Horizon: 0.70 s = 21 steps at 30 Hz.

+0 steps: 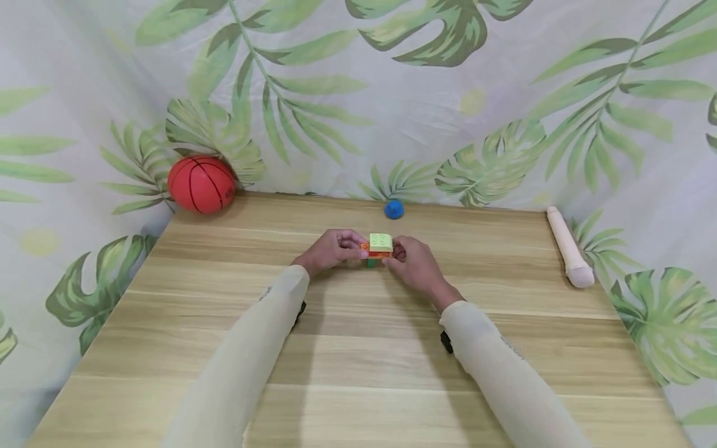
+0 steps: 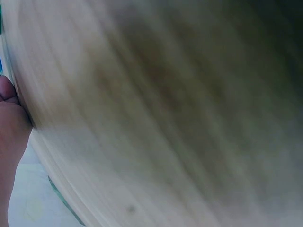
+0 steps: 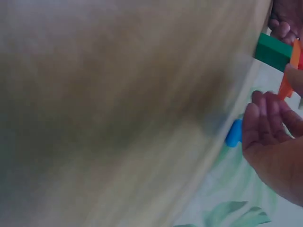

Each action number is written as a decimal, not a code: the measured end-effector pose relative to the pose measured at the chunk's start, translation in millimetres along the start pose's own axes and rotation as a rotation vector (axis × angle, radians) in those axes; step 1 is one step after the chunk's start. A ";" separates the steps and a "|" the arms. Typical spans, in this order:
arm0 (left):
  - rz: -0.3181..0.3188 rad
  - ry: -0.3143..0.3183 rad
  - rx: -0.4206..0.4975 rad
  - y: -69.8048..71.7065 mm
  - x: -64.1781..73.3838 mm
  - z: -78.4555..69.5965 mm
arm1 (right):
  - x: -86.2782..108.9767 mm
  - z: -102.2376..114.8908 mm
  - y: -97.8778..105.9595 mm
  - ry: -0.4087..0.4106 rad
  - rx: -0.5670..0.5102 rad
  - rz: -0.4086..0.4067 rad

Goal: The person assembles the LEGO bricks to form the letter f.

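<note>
A small stack of toy building blocks is held between both hands above the middle of the table. Its top is a pale yellow studded block (image 1: 381,242), with red and an orange plate (image 3: 285,88) below it and a green block (image 3: 273,53) underneath. The left hand (image 1: 334,250) pinches the orange part at the stack's left end. At the right end, the right hand (image 1: 417,264) grips the stack with thumb and curled fingers. In the left wrist view only part of the left hand (image 2: 12,127) shows, at the left edge.
On the wooden table (image 1: 358,361), a small round blue object (image 1: 394,210) sits behind the hands. A red basketball (image 1: 201,185) rests at the back left corner. A pale microphone-shaped object (image 1: 568,246) lies along the right edge. A leaf-patterned cloth (image 1: 409,124) hangs behind.
</note>
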<state>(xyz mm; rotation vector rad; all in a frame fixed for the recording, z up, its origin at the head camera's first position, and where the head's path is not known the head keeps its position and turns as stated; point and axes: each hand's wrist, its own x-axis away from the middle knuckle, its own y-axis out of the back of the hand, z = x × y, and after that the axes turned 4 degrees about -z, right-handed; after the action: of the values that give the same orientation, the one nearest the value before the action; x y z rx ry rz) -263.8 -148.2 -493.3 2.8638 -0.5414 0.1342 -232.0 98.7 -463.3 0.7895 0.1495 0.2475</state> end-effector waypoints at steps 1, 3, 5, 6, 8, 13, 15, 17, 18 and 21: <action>0.000 -0.002 -0.002 -0.3 -0.1 -0.2 | 0.4 -2.3 -1.3 -0.002 -0.015 -0.013; -0.004 -0.004 -0.004 -0.7 -0.2 -0.4 | 1.2 -5.1 -2.9 0.004 -0.036 -0.039; -0.010 -0.008 -0.019 -1.0 0.3 -0.5 | 1.7 -6.9 -3.8 0.011 -0.040 -0.055; -0.012 -0.010 -0.030 -1.3 0.8 -0.3 | 2.1 -7.5 -3.9 0.018 -0.035 -0.057; -0.014 -0.018 -0.056 -2.0 1.3 -1.0 | 3.3 -7.7 -2.4 0.016 -0.027 -0.055; 0.002 -0.045 -0.149 -4.7 2.3 -1.5 | 7.0 -8.6 0.5 -0.020 -0.021 -0.029; 0.012 -0.057 -0.195 -6.2 2.8 -1.9 | 8.2 -9.5 0.9 -0.036 -0.018 -0.023; 0.019 -0.066 -0.232 -7.8 3.7 -2.5 | 9.5 -10.5 1.4 -0.056 -0.015 -0.012; 0.020 -0.071 -0.253 -8.6 3.5 -2.2 | 10.5 -10.9 1.8 -0.070 -0.016 -0.003; 0.034 -0.085 -0.278 -11.2 3.0 -1.6 | 13.0 -12.5 2.6 -0.108 -0.019 0.027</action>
<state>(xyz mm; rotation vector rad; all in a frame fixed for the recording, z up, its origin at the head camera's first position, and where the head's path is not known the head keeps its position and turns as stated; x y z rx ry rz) -257.0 -138.8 -493.6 2.5998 -0.5760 -0.0543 -222.7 112.6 -470.7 0.7844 0.0344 0.2308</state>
